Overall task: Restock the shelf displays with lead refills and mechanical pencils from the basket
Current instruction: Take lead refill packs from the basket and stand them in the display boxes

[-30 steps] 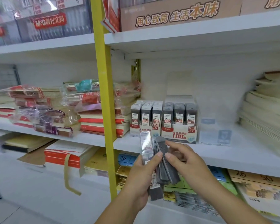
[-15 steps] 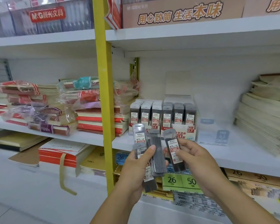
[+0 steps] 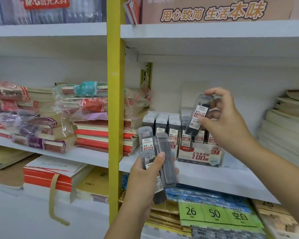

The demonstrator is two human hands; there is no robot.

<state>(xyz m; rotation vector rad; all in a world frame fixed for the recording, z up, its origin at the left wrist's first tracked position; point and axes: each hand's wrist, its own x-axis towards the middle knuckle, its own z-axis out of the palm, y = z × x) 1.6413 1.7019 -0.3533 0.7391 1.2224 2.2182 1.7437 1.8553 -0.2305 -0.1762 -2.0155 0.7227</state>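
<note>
My left hand [image 3: 143,180] grips a fan of several grey lead refill packs [image 3: 164,159] in front of the middle shelf's edge. My right hand [image 3: 226,121] pinches a single lead refill pack [image 3: 198,118] with a red-and-white 0.7 label, tilted, just above the 0.7 display box [image 3: 199,155]. That box stands on the white shelf [image 3: 214,178], with rows of upright packs in it. Directly to its left is the 0.5 display box [image 3: 162,125], also filled with packs. No basket or mechanical pencils are in view.
A yellow upright post [image 3: 115,100] divides the shelving, just left of my left hand. Wrapped notebook stacks [image 3: 41,118] lie left of the post, and a pale paper stack [image 3: 286,131] fills the right. Green price tags [image 3: 214,213] and more stock sit on the shelf below.
My right hand has drawn one pack out of the bunch and lifted it up and right, over the 0.7 display box. My left hand keeps the remaining packs.
</note>
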